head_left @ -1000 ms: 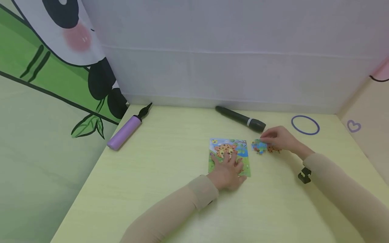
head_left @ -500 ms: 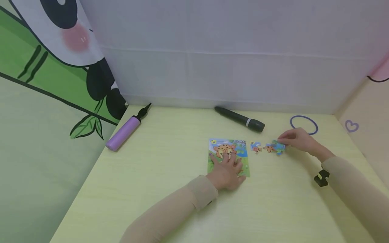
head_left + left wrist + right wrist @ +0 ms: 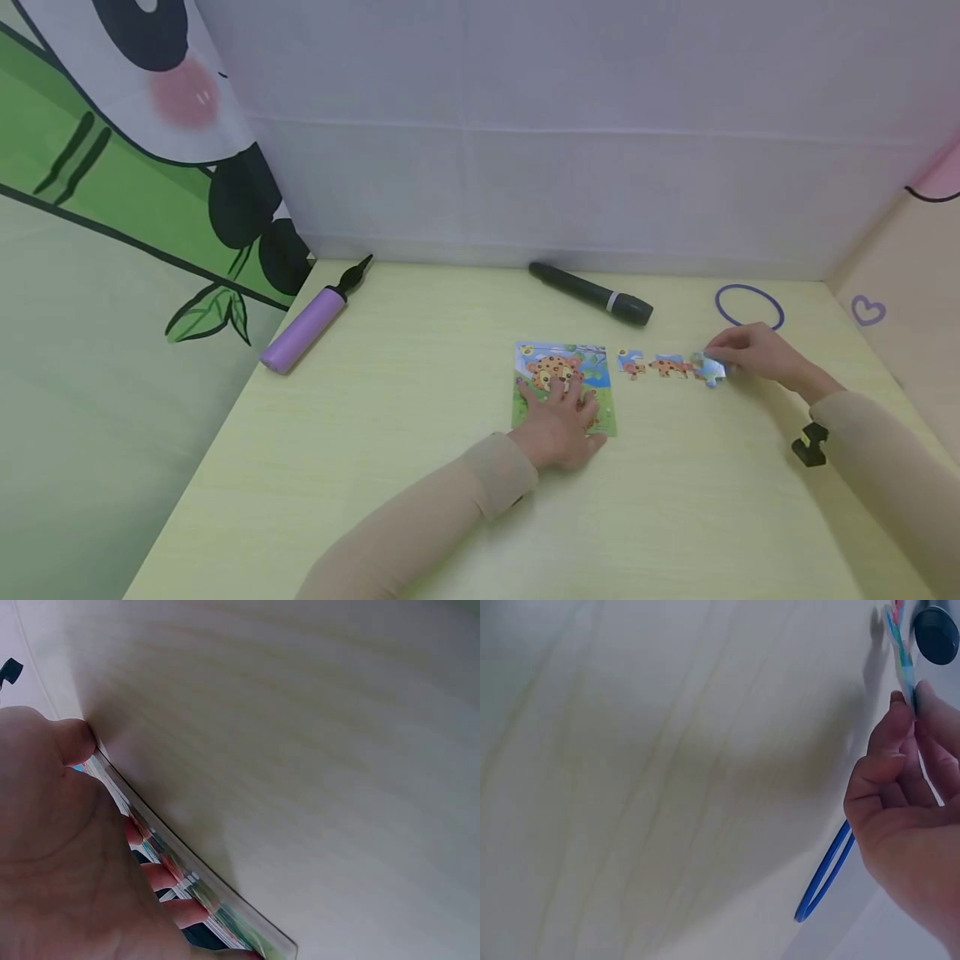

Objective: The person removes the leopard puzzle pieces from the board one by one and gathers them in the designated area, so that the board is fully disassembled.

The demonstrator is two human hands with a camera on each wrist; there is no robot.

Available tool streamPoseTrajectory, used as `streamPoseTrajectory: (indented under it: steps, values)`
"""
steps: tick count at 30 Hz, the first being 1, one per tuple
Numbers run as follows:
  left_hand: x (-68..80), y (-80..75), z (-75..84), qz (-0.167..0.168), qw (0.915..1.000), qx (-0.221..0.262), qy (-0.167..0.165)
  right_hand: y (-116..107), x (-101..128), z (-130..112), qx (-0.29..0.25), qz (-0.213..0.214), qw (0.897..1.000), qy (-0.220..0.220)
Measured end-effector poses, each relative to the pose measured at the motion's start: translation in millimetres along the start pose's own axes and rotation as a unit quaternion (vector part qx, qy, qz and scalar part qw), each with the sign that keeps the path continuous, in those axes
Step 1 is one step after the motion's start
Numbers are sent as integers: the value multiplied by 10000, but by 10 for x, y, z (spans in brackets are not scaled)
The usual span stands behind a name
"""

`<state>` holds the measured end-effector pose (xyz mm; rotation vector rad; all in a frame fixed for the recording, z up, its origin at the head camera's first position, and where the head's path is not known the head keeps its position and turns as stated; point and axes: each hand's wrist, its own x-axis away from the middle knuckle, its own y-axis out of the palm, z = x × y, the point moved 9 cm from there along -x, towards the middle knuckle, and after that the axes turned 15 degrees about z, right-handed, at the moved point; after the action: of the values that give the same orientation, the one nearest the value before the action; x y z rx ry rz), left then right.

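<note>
Our left hand [image 3: 558,425] presses flat on the puzzle board [image 3: 564,385] mid-counter; our right hand [image 3: 753,354] pinches a puzzle piece [image 3: 709,369] toward the right edge. Two loose pieces [image 3: 651,365] lie out, most still seated, we judge.

Pump [image 3: 311,321]: lilac, black nozzle, lying at the table's far left corner, nozzle toward the back wall.
Microphone [image 3: 590,294]: black with a silver band, lying at an angle near the back edge.
Ring [image 3: 749,306]: thin blue hoop, flat at the far right.
Table [image 3: 390,467]: pale yellow-green wood grain.
Backdrop [image 3: 525,125]: white cloth behind; panda-and-bamboo panel [image 3: 127,150] to the left; small heart outline [image 3: 868,311] on the right wall.
</note>
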<state>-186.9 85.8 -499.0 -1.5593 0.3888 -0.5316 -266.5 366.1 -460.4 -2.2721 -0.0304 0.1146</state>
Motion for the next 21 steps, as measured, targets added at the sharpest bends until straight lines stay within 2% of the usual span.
streamPoseTrajectory:
  steps: [6,13,21]
  values:
    - [-13,16,6,-47,10000,-59,-23,31,-45,81,336,209,9992,-109]
    - [53,-114,21,39,9999,-140,23,36,-52,105,544,317,9978,-197]
    - [64,-151,27,99,9997,-206,50,52,-57,109,740,488,9957,-274]
